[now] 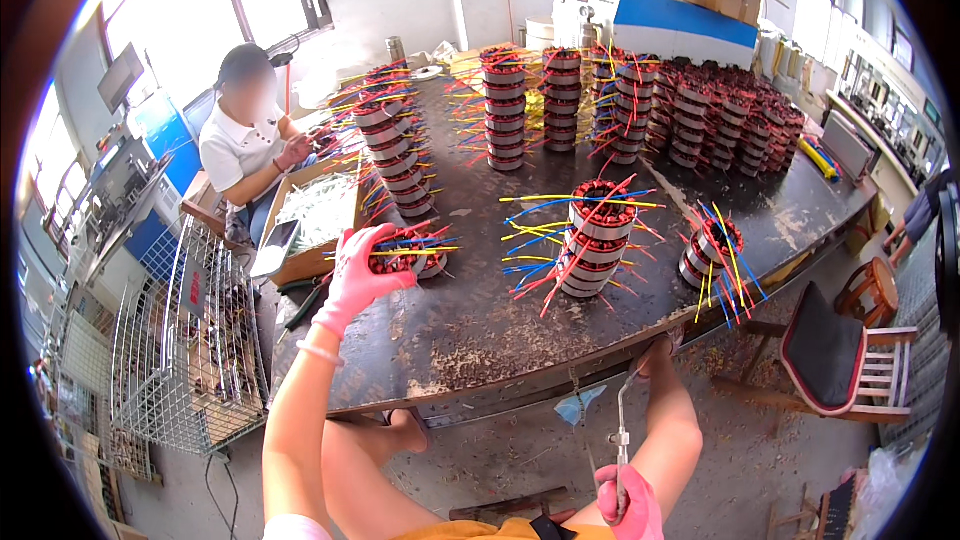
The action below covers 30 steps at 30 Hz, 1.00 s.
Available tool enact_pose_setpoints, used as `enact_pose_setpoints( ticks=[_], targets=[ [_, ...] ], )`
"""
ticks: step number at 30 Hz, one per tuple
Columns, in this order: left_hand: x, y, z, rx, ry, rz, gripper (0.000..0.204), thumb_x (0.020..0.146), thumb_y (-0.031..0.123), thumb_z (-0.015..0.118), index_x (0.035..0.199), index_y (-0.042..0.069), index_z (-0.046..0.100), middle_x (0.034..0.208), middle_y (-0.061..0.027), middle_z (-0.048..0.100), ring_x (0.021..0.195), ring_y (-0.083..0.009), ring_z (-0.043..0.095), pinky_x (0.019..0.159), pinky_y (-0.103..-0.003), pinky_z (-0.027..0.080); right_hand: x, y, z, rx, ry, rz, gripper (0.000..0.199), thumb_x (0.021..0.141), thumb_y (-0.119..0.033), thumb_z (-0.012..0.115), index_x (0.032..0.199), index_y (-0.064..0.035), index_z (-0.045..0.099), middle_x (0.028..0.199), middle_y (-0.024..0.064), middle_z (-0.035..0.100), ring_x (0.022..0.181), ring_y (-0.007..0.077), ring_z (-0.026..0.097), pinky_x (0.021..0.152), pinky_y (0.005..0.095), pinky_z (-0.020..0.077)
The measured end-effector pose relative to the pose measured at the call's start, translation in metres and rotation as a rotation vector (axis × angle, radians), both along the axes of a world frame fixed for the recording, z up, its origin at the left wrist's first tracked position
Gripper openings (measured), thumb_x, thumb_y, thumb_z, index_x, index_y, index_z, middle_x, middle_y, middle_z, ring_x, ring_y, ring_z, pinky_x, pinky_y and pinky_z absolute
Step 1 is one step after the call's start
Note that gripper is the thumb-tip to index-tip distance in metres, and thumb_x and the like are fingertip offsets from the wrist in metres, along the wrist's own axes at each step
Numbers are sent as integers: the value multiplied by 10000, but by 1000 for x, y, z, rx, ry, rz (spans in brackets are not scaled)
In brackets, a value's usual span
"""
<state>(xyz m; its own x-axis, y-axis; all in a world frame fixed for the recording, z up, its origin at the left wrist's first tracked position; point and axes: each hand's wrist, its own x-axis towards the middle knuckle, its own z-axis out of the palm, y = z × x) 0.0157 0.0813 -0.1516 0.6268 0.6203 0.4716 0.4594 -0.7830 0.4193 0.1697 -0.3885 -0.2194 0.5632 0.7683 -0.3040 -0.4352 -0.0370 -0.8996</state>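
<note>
My left hand, in a pink glove, grips the near left side of a single motor stator on the table. Red, blue and yellow wires stick out from its top. Low in front of my lap, my right hand, also gloved in pink, is closed round the handle of a thin metal torch with a bent nozzle pointing up. A stack of stators with splayed wires stands to the right of my left hand, and a shorter stack leans farther right.
More tall stator stacks line the far side of the dark table. Pliers lie at its left edge, near a box of pale pieces. A co-worker sits at the far left. Wire cages and a chair flank the table.
</note>
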Motion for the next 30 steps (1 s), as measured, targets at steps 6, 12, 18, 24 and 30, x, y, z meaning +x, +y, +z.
enact_pose_setpoints(
  ticks=[6,12,18,24,30],
  targets=[
    [22,50,-42,-88,42,84,807,624,471,847,1291,86,605,1262,-84,629,1254,-256,521,1190,-458,164,19,6,-25,-25,160,-55,477,1030,-416,475,1029,36,626,540,-55,329,464,59,276,461,231,166],
    [68,54,-56,-68,25,8,820,623,469,847,1305,88,598,1260,-80,630,1251,-257,521,1189,-450,162,28,5,-3,-109,81,-135,455,1048,-376,445,1004,40,625,540,-58,295,468,57,259,471,230,158],
    [36,51,-50,-7,104,109,810,634,473,835,1306,88,597,1282,-104,619,1257,-266,516,1189,-448,158,25,17,-17,-124,46,-16,470,1060,-374,406,1011,41,621,546,-60,277,468,54,251,469,232,147],
    [48,43,-40,-37,169,112,820,664,504,809,1324,71,586,1289,-111,613,1255,-266,524,1187,-448,160,20,17,-15,-63,67,-39,443,1063,-358,411,1045,26,631,557,-65,301,466,43,251,457,228,145],
    [61,42,-44,-60,148,30,798,735,484,765,1384,80,536,1359,-144,559,1316,-293,471,1165,-433,210,24,4,1,-89,255,-101,426,1021,-360,507,1050,43,640,604,-31,471,528,52,382,497,206,255]
  ],
)
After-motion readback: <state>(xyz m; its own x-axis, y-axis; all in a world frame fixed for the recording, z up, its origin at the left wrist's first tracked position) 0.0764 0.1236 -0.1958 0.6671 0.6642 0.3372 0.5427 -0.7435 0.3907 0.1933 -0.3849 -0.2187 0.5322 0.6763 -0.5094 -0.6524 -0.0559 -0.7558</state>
